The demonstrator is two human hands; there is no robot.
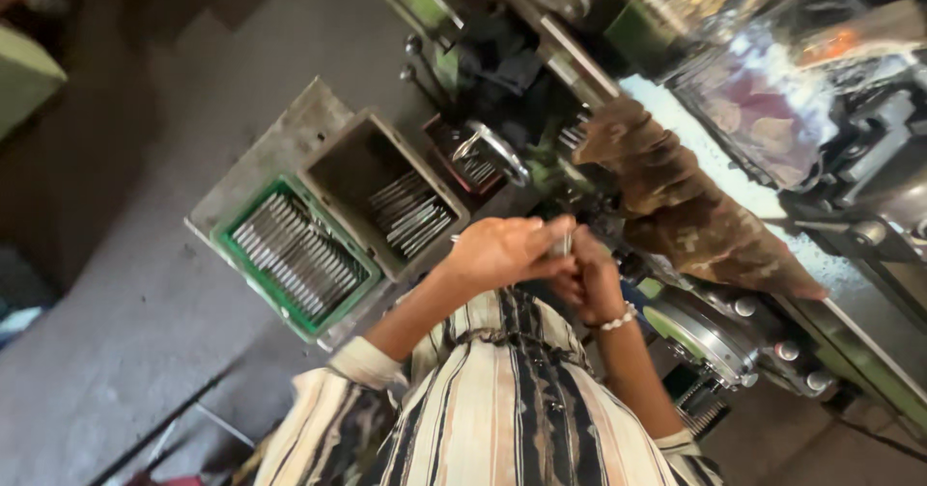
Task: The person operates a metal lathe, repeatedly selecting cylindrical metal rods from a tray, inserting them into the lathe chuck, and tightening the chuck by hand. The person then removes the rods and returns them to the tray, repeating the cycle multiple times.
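Observation:
My left hand (502,249) and my right hand (591,278) meet in front of my striped shirt, fingers closed together around a short thin metal rod (563,243). The rod's tip pokes up between the fingers of both hands. A bead bracelet (618,321) circles my right wrist. Both hands hover just beside the dark body of a lathe-like machine (734,341).
A green crate (232,218) full of several metal rods sits on a low stand at left. Beside it a grey metal box (333,153) holds more rods. A brown rag (676,206) lies on the machine bed. Grey floor (116,332) spreads to the left.

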